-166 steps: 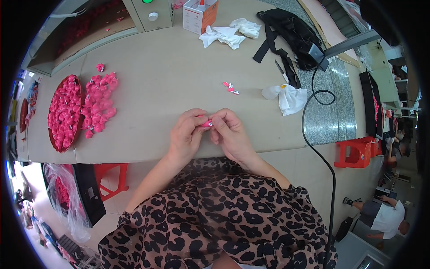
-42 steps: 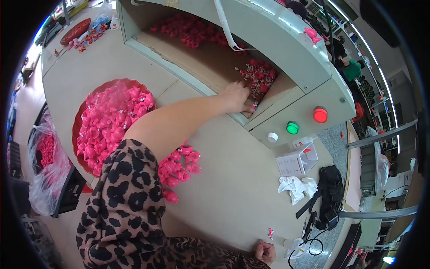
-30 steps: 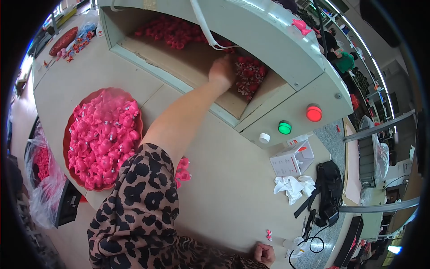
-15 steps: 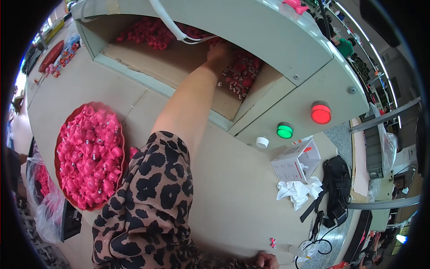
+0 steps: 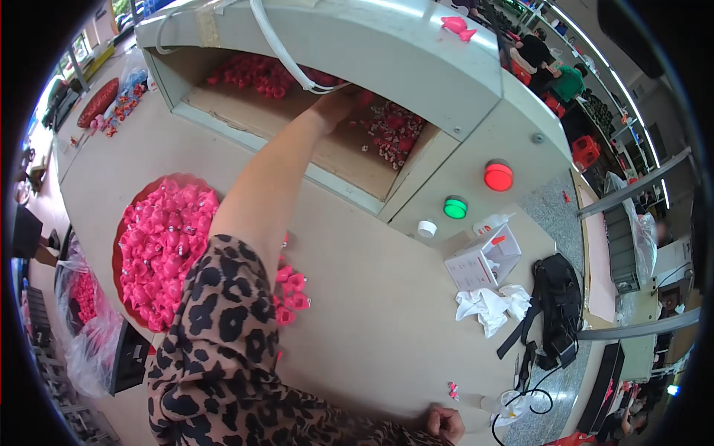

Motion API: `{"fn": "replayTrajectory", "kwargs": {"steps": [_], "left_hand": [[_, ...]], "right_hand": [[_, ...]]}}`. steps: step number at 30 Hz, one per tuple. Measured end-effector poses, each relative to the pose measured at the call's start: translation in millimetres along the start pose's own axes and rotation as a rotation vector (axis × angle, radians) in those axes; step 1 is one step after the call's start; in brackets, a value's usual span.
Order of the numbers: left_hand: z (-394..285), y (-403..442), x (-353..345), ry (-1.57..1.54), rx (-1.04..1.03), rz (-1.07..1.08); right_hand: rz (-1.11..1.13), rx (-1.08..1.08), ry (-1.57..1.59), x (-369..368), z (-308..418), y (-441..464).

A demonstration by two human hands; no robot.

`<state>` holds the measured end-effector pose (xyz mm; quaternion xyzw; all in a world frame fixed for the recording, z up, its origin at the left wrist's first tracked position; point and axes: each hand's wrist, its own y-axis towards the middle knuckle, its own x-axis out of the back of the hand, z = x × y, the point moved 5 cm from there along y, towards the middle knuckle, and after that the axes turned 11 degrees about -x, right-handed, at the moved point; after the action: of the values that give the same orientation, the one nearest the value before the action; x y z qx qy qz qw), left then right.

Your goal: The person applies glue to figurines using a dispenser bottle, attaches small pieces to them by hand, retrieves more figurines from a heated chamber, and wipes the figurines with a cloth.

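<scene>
My left hand (image 5: 332, 111) reaches into the open compartment of a pale machine housing, its fingertips hidden beneath the upper edge. Beside it lie small red and white pieces (image 5: 393, 137) on the compartment's right side, and a heap of pink-red pieces (image 5: 260, 75) is on the left. My right hand (image 5: 445, 424) rests near the bottom edge with curled fingers; what they hold, if anything, is hidden. A tiny pink and white piece (image 5: 453, 390) lies just above it. Under my left forearm, several loose pink plastic pieces (image 5: 291, 288) lie on the table, partly covered by the sleeve.
A red scalloped tray (image 5: 119, 262) heaped with pink pieces stands at left. White cable (image 5: 277, 44) hangs over the compartment. On the right are red (image 5: 498, 175) and green (image 5: 455, 207) buttons, a white box (image 5: 476, 266), crumpled tissue (image 5: 483, 308) and a black strapped bag (image 5: 558, 305).
The camera view has shifted. My left hand is still inside the compartment, a little further left in the picture. More loose pink pieces show beside my sleeve. My right hand stays curled.
</scene>
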<state>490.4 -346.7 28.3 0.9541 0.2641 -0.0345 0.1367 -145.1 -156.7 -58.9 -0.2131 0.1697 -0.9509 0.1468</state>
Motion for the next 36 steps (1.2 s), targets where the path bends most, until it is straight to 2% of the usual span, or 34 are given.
{"fn": "replayTrajectory", "kwargs": {"steps": [1,4,6,7,14,16,17,20,21,24,27,30,33,36], "left_hand": [[-18.7,-18.1,-5.2,0.018,0.005,-0.125],[-40.6,-61.4,-17.1,0.155,0.255,0.206],[-59.2,-104.6,-38.1,0.130,0.414,0.433],[-69.5,-131.0,-50.9,0.121,0.497,0.544],[-117.2,-313.6,-170.9,-0.029,0.446,0.762],[-109.3,-354.8,-201.9,-0.176,0.454,0.760],[-104.4,-373.1,-216.0,-0.247,0.459,0.754],[-90.5,-411.9,-250.3,-0.182,0.290,0.732],[-83.4,-422.8,-257.0,-0.257,0.334,0.722],[-72.8,-443.3,-272.5,-0.171,0.230,0.625],[-64.0,-450.7,-271.9,-0.041,0.147,0.541],[-71.8,-457.7,-275.9,0.012,-0.033,0.532],[-72.7,-464.4,-280.0,-0.109,0.012,0.517],[-72.1,-462.7,-275.7,-0.073,-0.022,0.510]], "right_hand": [[-0.087,0.068,0.136,0.9,-2.7,-2.4],[-0.191,0.349,-0.136,-6.8,34.5,-8.2],[-0.172,0.170,-0.096,-12.0,61.5,-15.9],[-0.140,0.180,-0.062,-13.6,66.6,-15.4],[-0.053,0.315,0.047,-8.0,70.3,-23.6],[0.062,0.241,0.275,-9.3,79.6,-27.1],[0.202,0.123,0.386,-9.1,87.3,-29.9],[0.562,-0.138,0.652,-11.6,102.1,-38.2],[0.674,-0.199,0.732,-13.4,102.3,-40.3],[0.845,-0.295,0.761,-18.1,81.0,-38.5],[0.843,-0.318,0.880,-17.9,73.8,-39.0],[0.801,-0.357,0.974,-21.0,71.6,-43.0],[0.847,-0.361,0.998,-26.8,64.2,-44.5],[0.839,-0.367,0.957,-27.4,68.9,-48.4]]}}
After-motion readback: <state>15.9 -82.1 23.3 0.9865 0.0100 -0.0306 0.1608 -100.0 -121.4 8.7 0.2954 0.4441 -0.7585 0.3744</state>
